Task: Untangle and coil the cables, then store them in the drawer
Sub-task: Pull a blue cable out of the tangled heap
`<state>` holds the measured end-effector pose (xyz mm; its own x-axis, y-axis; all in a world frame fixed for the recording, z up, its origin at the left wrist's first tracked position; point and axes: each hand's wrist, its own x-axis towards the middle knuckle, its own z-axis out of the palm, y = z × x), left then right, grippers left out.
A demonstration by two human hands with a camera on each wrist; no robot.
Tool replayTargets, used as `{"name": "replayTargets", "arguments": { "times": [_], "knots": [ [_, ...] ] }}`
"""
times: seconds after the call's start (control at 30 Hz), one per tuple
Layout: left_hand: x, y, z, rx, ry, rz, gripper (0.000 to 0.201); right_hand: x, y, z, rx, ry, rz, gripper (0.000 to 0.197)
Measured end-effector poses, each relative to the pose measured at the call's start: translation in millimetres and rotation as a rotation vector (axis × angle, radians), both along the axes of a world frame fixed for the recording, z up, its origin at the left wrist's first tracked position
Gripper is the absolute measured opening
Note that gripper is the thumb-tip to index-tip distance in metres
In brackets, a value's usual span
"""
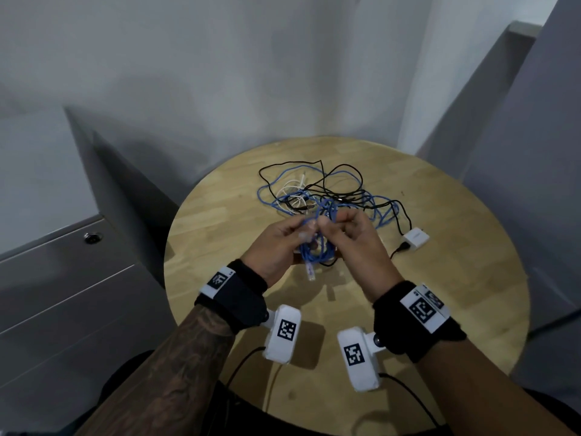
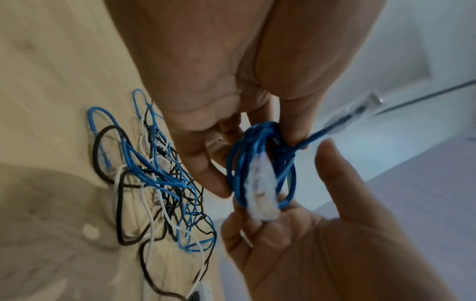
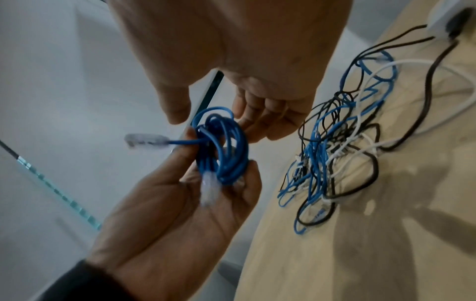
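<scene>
A small blue cable coil (image 1: 314, 256) hangs between both hands above the round wooden table (image 1: 440, 309). My left hand (image 1: 300, 232) grips the coil (image 3: 231, 158), its thumb pinning the loose end, whose clear plug (image 3: 144, 140) sticks out sideways. The other clear plug (image 2: 260, 195) lies across the loops. My right hand (image 1: 330, 221) curls its fingers against the coil's far side (image 2: 242, 163), thumb held apart. Behind the hands a tangle of blue, black and white cables (image 1: 323, 193) lies on the table.
A grey drawer cabinet (image 1: 63, 278) with a round lock (image 1: 92, 237) stands left of the table, its drawers closed. A white charger block (image 1: 416, 238) with a black plug sits right of the tangle. Walls close in behind and to the right.
</scene>
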<state>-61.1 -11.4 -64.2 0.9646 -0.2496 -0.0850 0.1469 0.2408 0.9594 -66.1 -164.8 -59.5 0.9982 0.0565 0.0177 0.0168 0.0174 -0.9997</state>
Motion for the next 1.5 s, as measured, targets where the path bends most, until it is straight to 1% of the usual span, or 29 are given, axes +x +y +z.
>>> {"name": "replayTargets", "arguments": {
  "times": [0.07,0.1,0.13,0.2,0.23,0.27,0.3,0.33,0.37,0.47,0.53,0.57,0.67,0.77,0.87,0.93,1.07,1.1,1.17,1.2,1.27,1.3,1.33,1.37,1.4,1.43,1.47,1.5],
  "knots": [
    [-5.1,-5.4,0.6,0.029,-0.022,-0.013,0.029,3.5,-6.3,1.4,-0.042,-0.032,0.017,0.061],
    [-6.8,-8.9,1.0,0.03,-0.035,-0.006,0.028,4.6,-9.2,1.5,-0.082,-0.053,0.063,0.066],
    [-7.7,-11.7,0.2,0.014,-0.04,0.017,0.026,4.4,-11.9,0.4,-0.127,-0.063,0.12,0.074],
    [-7.9,-14.2,-0.1,-0.047,-0.047,0.061,0.024,2.3,-16.5,-1.5,-0.199,-0.067,0.228,0.099],
    [-7.8,-14.3,0.1,-0.065,-0.053,0.08,0.025,-0.1,-16.8,0.1,-0.225,-0.065,0.273,0.108],
    [-7.1,-13.9,0.3,-0.071,-0.057,0.093,0.025,-2.5,-15.7,2.4,-0.252,-0.065,0.302,0.112],
    [-6.9,-13.2,0.5,-0.061,-0.058,0.101,0.024,-3.8,-14.3,2.6,-0.279,-0.072,0.294,0.11],
    [-6.3,-12.9,0.2,-0.055,-0.049,0.1,0.022,-4.0,-12.6,3.1,-0.291,-0.091,0.252,0.102],
    [-6.8,-12.8,0.2,-0.05,-0.041,0.091,0.02,-3.4,-11.3,3.6,-0.279,-0.105,0.186,0.088],
    [-7.3,-12.5,-3.4,-0.028,-0.062,0.051,0.021,0.6,-10.2,7.1,-0.124,-0.077,0.032,0.045],
    [-7.8,-13.4,-3.6,-0.028,-0.084,0.037,0.02,5.3,-14.0,8.4,-0.08,-0.07,-0.006,0.022],
    [-7.7,-13.9,-2.8,-0.047,-0.09,0.029,0.018,6.6,-16.1,9.3,-0.066,-0.066,0.001,0.015],
    [-7.9,-17.0,2.6,-0.106,-0.082,0.011,0.017,9.6,-20.1,11.8,0.046,0.0,0.058,0.014],
    [-7.8,-18.3,2.5,-0.098,-0.087,0.0,0.017,10.1,-20.9,16.3,0.199,0.099,0.151,0.017],
    [-8.3,-19.0,1.9,-0.088,-0.09,-0.044,0.016,9.1,-22.1,21.6,0.245,0.114,0.182,0.019],
    [-8.7,-18.5,4.0,-0.053,-0.104,-0.056,0.01,7.7,-21.2,22.8,0.214,0.068,0.159,0.017],
    [-8.3,-15.1,5.2,0.064,-0.13,0.053,0.009,1.5,-18.9,28.8,-0.014,-0.118,0.038,0.005],
    [-8.7,-14.3,6.0,0.079,-0.135,0.066,0.012,0.6,-19.0,30.2,-0.036,-0.135,-0.005,0.008],
    [-9.0,-13.8,5.9,0.093,-0.13,0.063,0.016,1.9,-20.3,31.5,-0.014,-0.061,-0.03,0.018],
    [-9.9,-13.9,6.5,0.09,-0.129,0.051,0.02,2.6,-21.8,31.5,0.005,0.012,0.006,0.021],
    [-11.1,-14.5,6.5,0.102,-0.128,0.028,0.041,2.5,-25.7,30.2,0.023,0.142,0.137,0.029],
    [-11.7,-14.7,5.8,0.114,-0.125,0.028,0.048,1.4,-27.4,29.7,-0.01,0.162,0.189,0.029],
    [-12.7,-14.5,4.9,0.116,-0.124,0.028,0.047,1.2,-29.5,29.6,-0.092,0.131,0.209,0.027],
    [-13.5,-14.2,4.6,0.114,-0.122,0.021,0.039,1.8,-32.6,31.5,-0.214,0.046,0.191,0.024],
    [-13.7,-14.1,4.3,0.113,-0.108,0.005,0.027,4.2,-36.0,34.5,-0.345,-0.07,0.127,0.022],
    [-14.3,-14.2,4.0,0.114,-0.082,-0.025,0.017,7.2,-39.5,38.8,-0.442,-0.177,0.024,0.023],
    [-15.8,-15.4,3.5,0.095,-0.044,-0.073,0.012,12.4,-44.8,42.5,-0.479,-0.257,-0.09,0.024],
    [-17.3,-16.8,2.7,0.048,0.009,-0.121,0.015,18.4,-52.1,45.5,-0.46,-0.307,-0.18,0.025]
  ]
}}
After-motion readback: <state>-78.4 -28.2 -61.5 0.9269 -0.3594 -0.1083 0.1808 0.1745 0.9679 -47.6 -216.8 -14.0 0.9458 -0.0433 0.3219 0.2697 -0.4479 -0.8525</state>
